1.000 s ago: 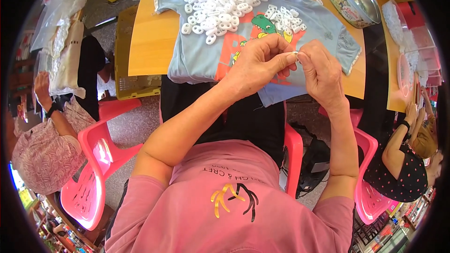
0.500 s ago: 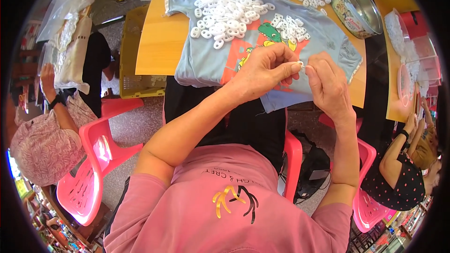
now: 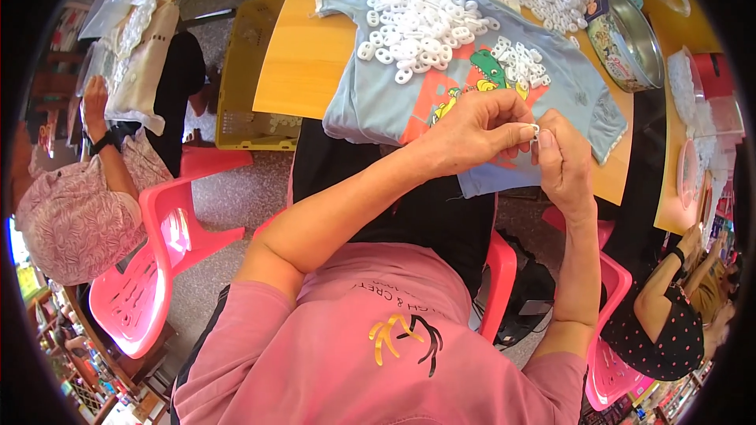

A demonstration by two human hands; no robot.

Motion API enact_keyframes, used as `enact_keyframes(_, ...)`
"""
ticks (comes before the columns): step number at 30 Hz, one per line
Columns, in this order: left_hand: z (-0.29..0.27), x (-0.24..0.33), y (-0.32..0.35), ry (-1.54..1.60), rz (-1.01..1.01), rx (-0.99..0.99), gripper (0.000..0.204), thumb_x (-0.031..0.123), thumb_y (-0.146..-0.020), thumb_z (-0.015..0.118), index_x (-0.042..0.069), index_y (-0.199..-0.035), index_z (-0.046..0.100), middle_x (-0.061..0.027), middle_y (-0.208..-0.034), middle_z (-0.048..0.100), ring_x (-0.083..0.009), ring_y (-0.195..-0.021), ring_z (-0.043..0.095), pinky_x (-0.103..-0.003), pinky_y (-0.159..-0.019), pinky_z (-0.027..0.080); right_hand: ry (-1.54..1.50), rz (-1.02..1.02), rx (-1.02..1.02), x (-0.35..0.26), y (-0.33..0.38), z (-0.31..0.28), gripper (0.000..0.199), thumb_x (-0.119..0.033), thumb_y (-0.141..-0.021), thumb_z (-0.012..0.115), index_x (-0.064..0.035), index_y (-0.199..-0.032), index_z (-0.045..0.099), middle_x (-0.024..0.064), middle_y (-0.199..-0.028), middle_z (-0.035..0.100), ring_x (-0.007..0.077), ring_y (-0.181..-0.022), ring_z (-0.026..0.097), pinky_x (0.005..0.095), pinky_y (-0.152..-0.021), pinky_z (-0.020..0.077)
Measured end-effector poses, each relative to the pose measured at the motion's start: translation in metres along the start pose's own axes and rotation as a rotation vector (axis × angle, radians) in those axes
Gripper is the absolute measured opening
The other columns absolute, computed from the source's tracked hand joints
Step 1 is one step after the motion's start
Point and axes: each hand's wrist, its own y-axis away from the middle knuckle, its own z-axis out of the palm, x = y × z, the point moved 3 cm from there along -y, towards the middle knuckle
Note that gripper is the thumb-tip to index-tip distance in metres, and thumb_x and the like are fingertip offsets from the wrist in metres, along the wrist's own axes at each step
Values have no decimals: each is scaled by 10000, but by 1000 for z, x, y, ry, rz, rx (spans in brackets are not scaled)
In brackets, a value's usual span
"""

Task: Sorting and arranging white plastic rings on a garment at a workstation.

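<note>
1. Near the worktop's (image 3: 299, 69) front edge, my left grip (image 3: 482, 131) pinches a small white piece (image 3: 536, 129); my right grip (image 3: 565, 155) touches it, pinching unclear.
2. If I press unevenly, it could slip and fall.

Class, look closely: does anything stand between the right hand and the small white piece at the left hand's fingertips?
Nothing visible does. The left hand pinches the small white piece, and the right hand is right beside it, with no other object showing between.
</note>
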Motion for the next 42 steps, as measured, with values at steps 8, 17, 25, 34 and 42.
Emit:
enact_keyframes(8, 1, 4, 0, -110, -34, 45, 170, 178, -930, 626, 24, -967, 563, -18, -816, 625, -79, -725, 600, -233, -634, 494, -203, 336, -161, 0, -4, -7, 233, -140, -980, 447, 13, -807, 474, 89, -685, 479, 186, -563, 491, 304, -546, 409)
enact_keyframes(17, -3, 45, 61, 81, 153, 203, 119, 110, -955, 565, -5, -974, 540, -82, -861, 645, -126, -754, 632, -264, -686, 537, -46, -73, -42, -24, -45, 26, 148, -35, -888, 572, -20, -1022, 634, 87, -916, 598, 176, -702, 593, 295, -610, 483)
enact_keyframes(25, -57, 61, 126, -74, 169, 424, 127, 105, -964, 555, -9, -1020, 551, -105, -898, 660, -142, -787, 637, -268, -716, 529, 353, -311, -137, -36, -91, 85, 322, -8, -742, 631, -144, -1030, 679, 67, -909, 576, 272, -733, 631, 368, -606, 507)
enact_keyframes(34, -78, 61, 125, -29, 157, 473, 163, 149, -960, 573, -4, -1015, 557, -99, -888, 662, -140, -772, 637, -274, -706, 531, 347, -365, -91, -40, -89, 85, 179, -44, -802, 638, -76, -976, 663, 67, -930, 592, 244, -694, 615, 341, -595, 491)
enact_keyframes(42, -50, 57, 88, -23, 132, 351, 156, 150, -957, 571, 1, -1000, 552, -79, -872, 653, -119, -767, 629, -255, -689, 516, -710, 408, 165, -45, -55, 52, 205, -119, -930, 618, 13, -1083, 651, 53, -870, 664, 75, -671, 566, 215, -631, 471)
